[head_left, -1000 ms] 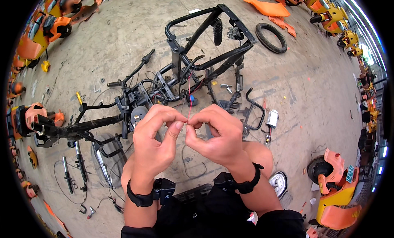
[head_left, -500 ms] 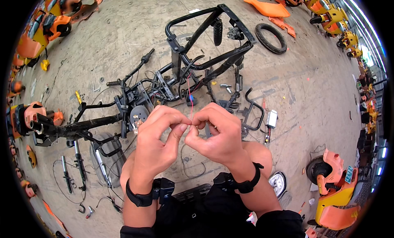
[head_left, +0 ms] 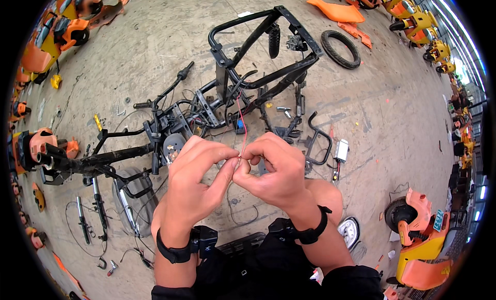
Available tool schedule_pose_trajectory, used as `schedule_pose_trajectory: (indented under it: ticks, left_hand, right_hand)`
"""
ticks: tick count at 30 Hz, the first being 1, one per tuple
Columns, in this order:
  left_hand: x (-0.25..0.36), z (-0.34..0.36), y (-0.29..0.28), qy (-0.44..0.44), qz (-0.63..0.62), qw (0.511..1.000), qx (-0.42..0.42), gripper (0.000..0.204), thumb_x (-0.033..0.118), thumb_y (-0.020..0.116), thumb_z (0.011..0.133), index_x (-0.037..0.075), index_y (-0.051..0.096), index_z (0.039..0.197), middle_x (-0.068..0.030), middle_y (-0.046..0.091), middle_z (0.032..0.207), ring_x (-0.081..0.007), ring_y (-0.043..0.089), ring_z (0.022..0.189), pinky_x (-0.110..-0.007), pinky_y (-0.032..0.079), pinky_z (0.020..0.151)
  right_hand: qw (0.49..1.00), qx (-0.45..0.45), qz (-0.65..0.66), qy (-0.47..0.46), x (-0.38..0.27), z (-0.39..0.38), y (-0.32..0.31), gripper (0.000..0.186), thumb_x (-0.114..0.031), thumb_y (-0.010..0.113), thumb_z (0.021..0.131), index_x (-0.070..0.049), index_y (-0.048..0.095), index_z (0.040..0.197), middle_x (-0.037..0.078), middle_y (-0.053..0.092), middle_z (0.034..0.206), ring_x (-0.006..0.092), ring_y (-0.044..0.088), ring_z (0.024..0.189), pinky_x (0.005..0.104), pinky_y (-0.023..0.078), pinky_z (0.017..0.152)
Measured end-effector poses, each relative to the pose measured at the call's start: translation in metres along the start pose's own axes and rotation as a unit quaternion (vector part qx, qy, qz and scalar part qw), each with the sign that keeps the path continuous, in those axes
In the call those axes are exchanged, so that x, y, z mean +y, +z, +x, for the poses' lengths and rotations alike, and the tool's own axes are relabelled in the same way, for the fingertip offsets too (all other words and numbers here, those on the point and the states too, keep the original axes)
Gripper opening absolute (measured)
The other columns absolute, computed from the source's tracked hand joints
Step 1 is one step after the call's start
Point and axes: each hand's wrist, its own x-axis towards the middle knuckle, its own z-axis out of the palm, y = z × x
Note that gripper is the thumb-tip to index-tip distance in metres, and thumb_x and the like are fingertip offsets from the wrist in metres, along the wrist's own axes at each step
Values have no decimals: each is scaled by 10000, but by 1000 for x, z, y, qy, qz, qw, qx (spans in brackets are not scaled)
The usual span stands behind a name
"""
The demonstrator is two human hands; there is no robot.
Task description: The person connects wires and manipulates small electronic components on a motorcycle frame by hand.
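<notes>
My left hand (head_left: 199, 173) and my right hand (head_left: 276, 168) meet in front of me, thumb and forefinger of each pinched together. Between the fingertips is the end of a thin red wire (head_left: 244, 125), which runs up to the black scooter frame (head_left: 268, 88) lying beyond my hands. A thin dark wire (head_left: 236, 137) hangs beside the red one and also reaches the fingers. The wire tips themselves are mostly covered by my fingers. A small blue part (head_left: 239, 124) shows on the frame just behind the wires.
A black bent tube (head_left: 329, 145) and a silver box with leads (head_left: 341, 151) lie to the right. Farther off are a tire (head_left: 341, 49) and an orange panel (head_left: 336, 9). Shock absorbers (head_left: 98, 202) lie at left; a yellow-orange scooter (head_left: 421, 248) is at lower right.
My left hand has tilted and dropped slightly, its fingertips staying at the wire. The red wire bows a little to the right, and the dark wire beside it shows more clearly.
</notes>
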Motion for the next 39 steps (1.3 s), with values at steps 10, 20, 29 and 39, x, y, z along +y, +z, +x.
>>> schedule_pose_trajectory:
  ticks: [10,20,29,39]
  left_hand:
    - [0,6,-6,60,96,994,-1,208,-48,780,688,22,718,873,-74,649,792,-224,592,712,-330,466,619]
    - [-2,0,-10,-174,-109,973,-107,126,4,703,815,-35,735,931,-109,725,790,-135,645,621,-250,499,572]
    - [4,11,-17,-363,-217,893,-153,188,64,690,809,-79,735,922,-66,717,759,-66,637,692,-209,503,611]
    - [-4,6,-6,-382,-299,869,-98,186,71,724,790,-73,745,906,-72,720,780,-64,636,701,-206,517,632]
  right_hand:
    - [998,-10,-33,-51,5,-1,0,216,55,722,596,-46,620,757,49,593,665,149,564,550,248,441,488]
    - [996,-31,-44,-66,5,-3,0,207,41,716,597,-50,612,750,43,590,663,156,567,531,258,446,475]
    - [995,-33,-41,-89,4,-4,0,218,41,738,599,-52,604,742,47,580,654,168,567,528,263,448,474]
    - [996,16,-26,-86,4,-2,5,225,23,747,596,-63,602,745,45,607,669,160,595,531,250,469,481]
